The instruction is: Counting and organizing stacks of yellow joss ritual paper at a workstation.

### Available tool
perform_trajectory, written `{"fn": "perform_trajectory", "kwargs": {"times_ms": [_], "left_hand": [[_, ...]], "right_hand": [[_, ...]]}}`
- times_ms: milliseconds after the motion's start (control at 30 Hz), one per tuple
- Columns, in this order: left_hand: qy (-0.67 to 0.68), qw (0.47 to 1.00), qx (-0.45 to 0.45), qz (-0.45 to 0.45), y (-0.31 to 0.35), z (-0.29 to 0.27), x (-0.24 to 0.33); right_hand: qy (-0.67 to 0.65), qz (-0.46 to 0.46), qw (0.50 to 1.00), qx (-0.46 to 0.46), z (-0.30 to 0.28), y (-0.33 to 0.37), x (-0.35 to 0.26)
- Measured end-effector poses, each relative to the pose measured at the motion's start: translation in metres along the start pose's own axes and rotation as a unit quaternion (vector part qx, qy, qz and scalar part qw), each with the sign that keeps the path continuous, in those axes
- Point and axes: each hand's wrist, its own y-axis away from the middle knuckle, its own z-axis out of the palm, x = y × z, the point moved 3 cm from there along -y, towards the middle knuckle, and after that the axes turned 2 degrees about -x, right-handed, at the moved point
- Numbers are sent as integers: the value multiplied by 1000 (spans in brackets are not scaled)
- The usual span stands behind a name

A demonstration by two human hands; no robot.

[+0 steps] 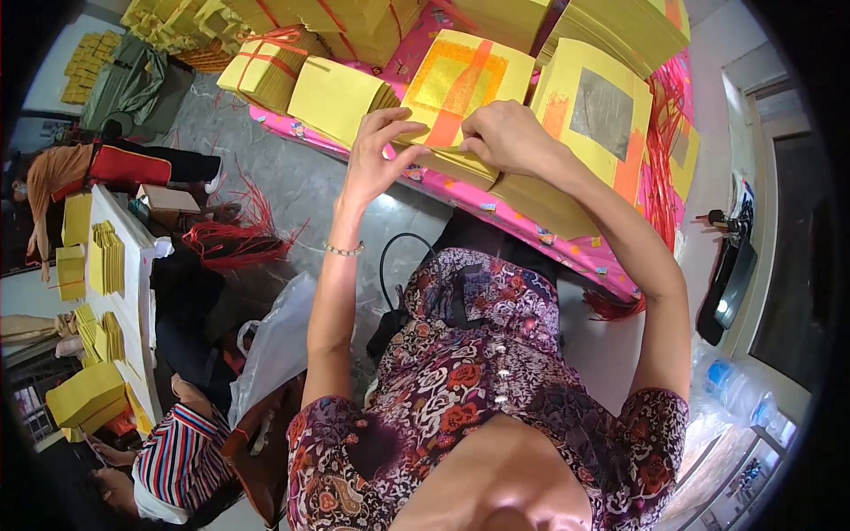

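Note:
A stack of yellow paper (518, 80) lies in front of me on the table, its top sheet bearing an orange-bordered gold square and an orange stripe. At its near left corner is my left hand (379, 152), thumb and fingers apart and touching the paper. My right hand (513, 137) is curled over the near edge, fingers closed on the yellow paper; its fingertips are partly hidden. Right of it stands another yellow stack with a silver square (604, 111). To the left sits a plain yellow stack (336, 99), beside a bundle tied with red strips (270, 73).
A pink patterned cloth (567, 232) covers the table. Red strips (662, 150) hang at its right side. More red strips (252, 217) lie on the floor. On the left, two people are near a white table (133, 265) with yellow bundles. A water bottle (735, 385) is at right.

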Motion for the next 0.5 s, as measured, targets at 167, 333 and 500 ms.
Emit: {"fn": "perform_trajectory", "kwargs": {"times_ms": [167, 333, 500], "left_hand": [[1, 1000, 2, -7, 0, 1, 0], [-10, 1000, -1, -12, 1, 1, 1], [-23, 1000, -3, -12, 2, 0, 3]], "right_hand": [[-9, 2, 1000, -1, 0, 0, 2], [-20, 8, 1000, -5, 1, -1, 3], [-22, 16, 1000, -16, -2, -1, 1]]}}
